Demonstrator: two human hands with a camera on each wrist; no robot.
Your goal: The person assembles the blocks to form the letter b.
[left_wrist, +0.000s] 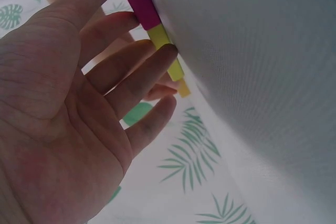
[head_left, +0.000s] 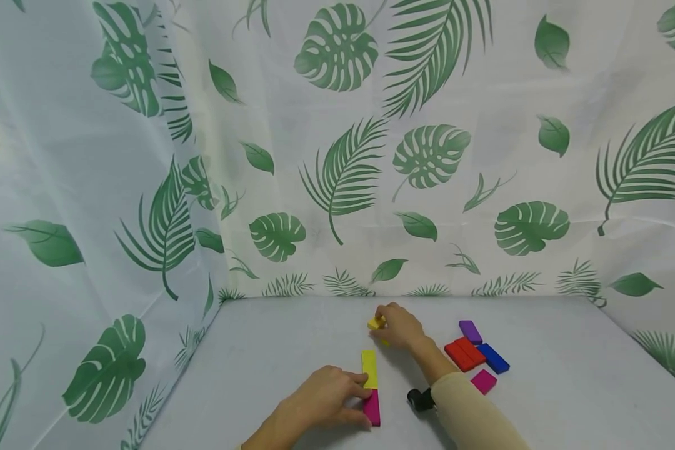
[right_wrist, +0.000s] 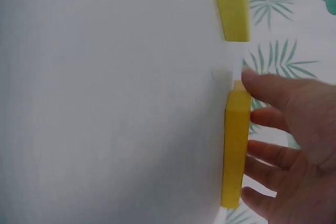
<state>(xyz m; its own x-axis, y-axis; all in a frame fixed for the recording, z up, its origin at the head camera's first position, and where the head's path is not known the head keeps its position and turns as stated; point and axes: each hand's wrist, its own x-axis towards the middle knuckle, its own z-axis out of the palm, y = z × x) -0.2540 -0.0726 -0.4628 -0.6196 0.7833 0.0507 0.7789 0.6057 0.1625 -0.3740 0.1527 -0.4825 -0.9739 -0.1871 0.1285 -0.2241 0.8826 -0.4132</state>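
Near the bench's (head_left: pixel 281 350) far edge, the right hand (head_left: pixel 400 326) curls around a deep-yellow rectangular block (right_wrist: pixel 236 150); farther from that edge, the left hand (head_left: pixel 325 395), fingers loosely spread, touches a lemon-yellow bar (head_left: pixel 369 364) (abutting a magenta bar (head_left: pixel 374 409)).

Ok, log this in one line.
left hand touching yellow block, magenta block | right hand touching amber block | untouched: red blocks, blue block, purple block

Room — table (head_left: pixel 247 350), left side | Obstacles — yellow block (head_left: pixel 369 365), red blocks (head_left: pixel 464 354)
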